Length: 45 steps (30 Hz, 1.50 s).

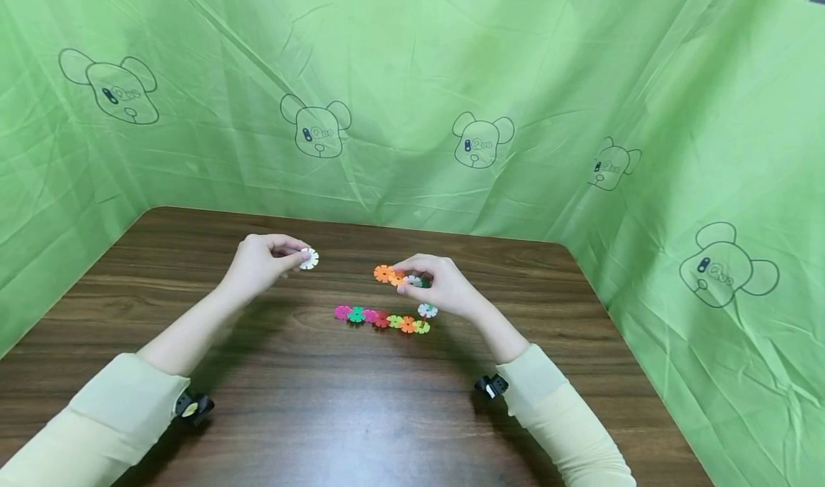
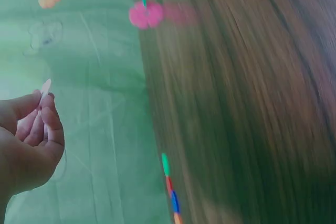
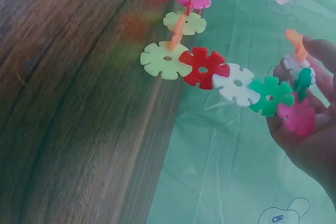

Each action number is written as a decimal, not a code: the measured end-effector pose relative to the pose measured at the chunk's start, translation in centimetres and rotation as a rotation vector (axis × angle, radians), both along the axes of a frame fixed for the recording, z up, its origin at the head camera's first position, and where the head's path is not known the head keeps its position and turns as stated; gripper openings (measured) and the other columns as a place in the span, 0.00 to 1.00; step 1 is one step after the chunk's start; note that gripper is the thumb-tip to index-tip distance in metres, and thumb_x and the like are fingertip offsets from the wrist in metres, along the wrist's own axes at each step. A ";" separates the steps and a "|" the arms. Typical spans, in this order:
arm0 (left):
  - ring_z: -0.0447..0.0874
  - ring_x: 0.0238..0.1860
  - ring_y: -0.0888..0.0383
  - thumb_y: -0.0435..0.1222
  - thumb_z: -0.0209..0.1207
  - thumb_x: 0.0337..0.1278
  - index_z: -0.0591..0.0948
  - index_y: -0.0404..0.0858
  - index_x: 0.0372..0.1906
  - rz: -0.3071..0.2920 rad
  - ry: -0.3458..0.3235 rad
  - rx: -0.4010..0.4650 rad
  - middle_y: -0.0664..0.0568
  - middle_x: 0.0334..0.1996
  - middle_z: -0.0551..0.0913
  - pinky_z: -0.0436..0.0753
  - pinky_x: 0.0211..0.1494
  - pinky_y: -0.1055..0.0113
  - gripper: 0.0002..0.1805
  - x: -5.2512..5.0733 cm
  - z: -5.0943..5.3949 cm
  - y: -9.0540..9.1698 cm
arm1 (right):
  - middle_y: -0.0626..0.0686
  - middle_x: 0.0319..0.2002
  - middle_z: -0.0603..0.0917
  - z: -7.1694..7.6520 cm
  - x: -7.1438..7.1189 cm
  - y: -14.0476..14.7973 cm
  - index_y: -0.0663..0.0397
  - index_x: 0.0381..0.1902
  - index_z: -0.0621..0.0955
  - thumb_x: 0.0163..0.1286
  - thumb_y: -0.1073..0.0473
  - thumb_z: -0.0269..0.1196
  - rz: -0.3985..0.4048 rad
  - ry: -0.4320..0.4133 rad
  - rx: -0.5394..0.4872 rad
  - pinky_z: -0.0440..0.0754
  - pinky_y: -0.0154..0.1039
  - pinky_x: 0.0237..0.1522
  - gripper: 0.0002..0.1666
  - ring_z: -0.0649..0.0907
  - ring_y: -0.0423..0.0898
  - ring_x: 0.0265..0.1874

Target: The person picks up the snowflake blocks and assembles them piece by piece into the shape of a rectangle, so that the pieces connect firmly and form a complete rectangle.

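In the head view my left hand (image 1: 261,266) pinches a white notched snowflake disc (image 1: 310,258) by its edge, held above the table. That disc appears nearly edge-on in the left wrist view (image 2: 46,86). To its right, my right hand (image 1: 446,283) grips the end of a chain of interlocked snowflake discs, with an orange disc (image 1: 383,273) sticking out past the fingertips. The chain runs down through a pink disc (image 3: 297,117), a green disc (image 3: 271,96), a white disc (image 3: 236,85) and a red disc (image 3: 203,68) to a row of discs (image 1: 382,319) near the tabletop.
The brown wooden table (image 1: 361,401) has rounded far corners. A green curtain (image 1: 399,64) with bear-head drawings surrounds its back and sides. A thin line of coloured pieces (image 2: 171,190) shows low in the left wrist view. Each sleeve carries a black wrist camera (image 1: 193,407).
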<state>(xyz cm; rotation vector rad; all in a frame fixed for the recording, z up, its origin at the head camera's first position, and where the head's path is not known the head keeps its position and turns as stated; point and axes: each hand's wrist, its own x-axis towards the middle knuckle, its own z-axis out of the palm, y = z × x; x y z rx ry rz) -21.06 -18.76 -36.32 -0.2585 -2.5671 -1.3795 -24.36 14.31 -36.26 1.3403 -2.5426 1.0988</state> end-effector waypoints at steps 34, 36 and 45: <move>0.86 0.27 0.45 0.35 0.65 0.54 0.80 0.28 0.38 -0.056 -0.226 0.394 0.43 0.27 0.86 0.85 0.32 0.55 0.13 1.2 -1.2 8.0 | 0.44 0.44 0.83 -0.4 0.5 -1.2 0.47 0.48 0.84 0.60 0.54 0.68 0.081 -0.059 -0.034 0.77 0.48 0.29 0.17 0.76 0.40 0.29; 0.85 0.27 0.45 0.34 0.65 0.54 0.80 0.28 0.38 -0.058 -0.227 0.403 0.43 0.27 0.86 0.85 0.32 0.54 0.12 1.3 -1.2 8.1 | 0.44 0.44 0.82 -0.4 0.5 -1.2 0.48 0.48 0.84 0.60 0.55 0.69 0.089 -0.072 -0.030 0.78 0.50 0.31 0.17 0.77 0.39 0.31; 0.84 0.21 0.55 0.32 0.64 0.55 0.80 0.27 0.38 -0.071 -0.235 0.436 0.42 0.28 0.86 0.84 0.34 0.49 0.10 1.6 -1.1 8.9 | 0.44 0.37 0.85 0.1 0.8 -2.1 0.49 0.43 0.85 0.60 0.57 0.68 0.089 -0.188 -0.049 0.82 0.35 0.30 0.12 0.83 0.38 0.30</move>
